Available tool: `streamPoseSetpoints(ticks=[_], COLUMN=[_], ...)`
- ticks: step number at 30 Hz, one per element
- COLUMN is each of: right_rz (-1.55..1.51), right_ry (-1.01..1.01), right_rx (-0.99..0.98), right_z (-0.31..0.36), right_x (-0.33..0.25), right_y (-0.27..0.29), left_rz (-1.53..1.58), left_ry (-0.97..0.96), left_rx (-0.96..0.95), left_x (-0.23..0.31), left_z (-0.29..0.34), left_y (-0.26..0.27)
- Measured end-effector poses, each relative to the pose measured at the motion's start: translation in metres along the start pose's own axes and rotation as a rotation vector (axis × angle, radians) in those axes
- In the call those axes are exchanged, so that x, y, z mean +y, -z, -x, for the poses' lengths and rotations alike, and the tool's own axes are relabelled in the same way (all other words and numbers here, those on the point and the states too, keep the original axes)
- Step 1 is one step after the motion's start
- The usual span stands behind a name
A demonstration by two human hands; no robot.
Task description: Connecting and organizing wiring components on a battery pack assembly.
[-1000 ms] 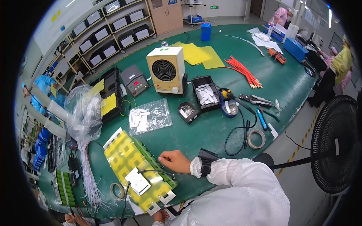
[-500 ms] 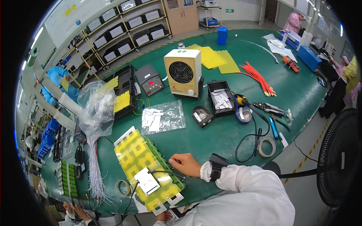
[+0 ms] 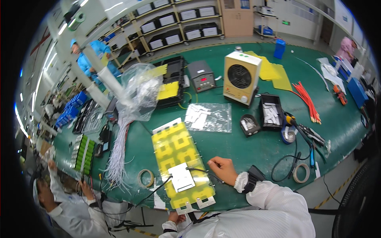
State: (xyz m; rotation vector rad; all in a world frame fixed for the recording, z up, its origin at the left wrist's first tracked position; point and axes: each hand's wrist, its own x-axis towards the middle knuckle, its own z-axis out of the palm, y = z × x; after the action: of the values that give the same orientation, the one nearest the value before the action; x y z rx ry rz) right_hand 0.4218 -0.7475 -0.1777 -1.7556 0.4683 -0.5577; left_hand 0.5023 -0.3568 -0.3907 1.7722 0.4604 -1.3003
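A battery pack (image 3: 168, 144) wrapped in yellow sheet lies on the green table in front of me, metal tabs at its ends. On top sits a flat white module (image 3: 182, 177) with black cables leaving both sides. My right hand (image 3: 223, 169) rests on the table just right of the pack, fingers curled in, nothing visible in them. The right-hand black cable runs toward that hand and passes out of sight near it. Below the pack's near end, at the table edge, is my left hand (image 3: 176, 217); its fingers are too small and partly hidden to read.
An ionizing fan (image 3: 240, 75) stands beyond, beside a soldering station (image 3: 201, 75). Right of the pack are a tape roll (image 3: 301, 173), a soldering iron (image 3: 291, 119) and a black parts tray (image 3: 271, 111). At left, white wires (image 3: 119, 158) hang over the table; a co-worker's hands (image 3: 85, 189) are beside a green cell pack (image 3: 82, 152).
The view has swung left, so the table and its things sit further right in the picture and more of the co-worker shows. My right hand stays beside the pack, fingers still curled.
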Motion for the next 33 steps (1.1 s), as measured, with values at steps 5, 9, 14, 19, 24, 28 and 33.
streamPoseSetpoints(ticks=[5,9,14,19,24,28,33], right_rz=[0.022,0.036,0.001,0.005,-0.036,-0.029,-0.079], right_ry=[0.030,0.039,0.055,0.047,0.028,0.038,0.035], right_rx=[0.050,0.059,0.048,0.027,0.037,0.068,0.049], right_z=[-0.002,-0.003,-0.004,-0.003,-0.001,-0.002,-0.002], right_x=[0.003,0.002,0.010,0.013,0.012,0.013,0.012], right_y=[0.000,-0.001,-0.006,-0.004,-0.004,-0.005,-0.007], left_rz=[0.028,0.004,0.044,0.039,0.008,-0.008,-0.070], left_ry=[-0.014,-0.005,-0.004,0.015,-0.023,-0.025,-0.058], left_rx=[0.011,0.011,-0.010,-0.019,0.015,0.016,0.004], left_x=[0.011,0.017,0.008,0.013,0.014,0.018,0.001], left_z=[0.013,0.017,0.006,0.012,0.023,0.028,-0.004], left_y=[-0.010,-0.013,-0.006,-0.010,-0.015,-0.019,-0.009])
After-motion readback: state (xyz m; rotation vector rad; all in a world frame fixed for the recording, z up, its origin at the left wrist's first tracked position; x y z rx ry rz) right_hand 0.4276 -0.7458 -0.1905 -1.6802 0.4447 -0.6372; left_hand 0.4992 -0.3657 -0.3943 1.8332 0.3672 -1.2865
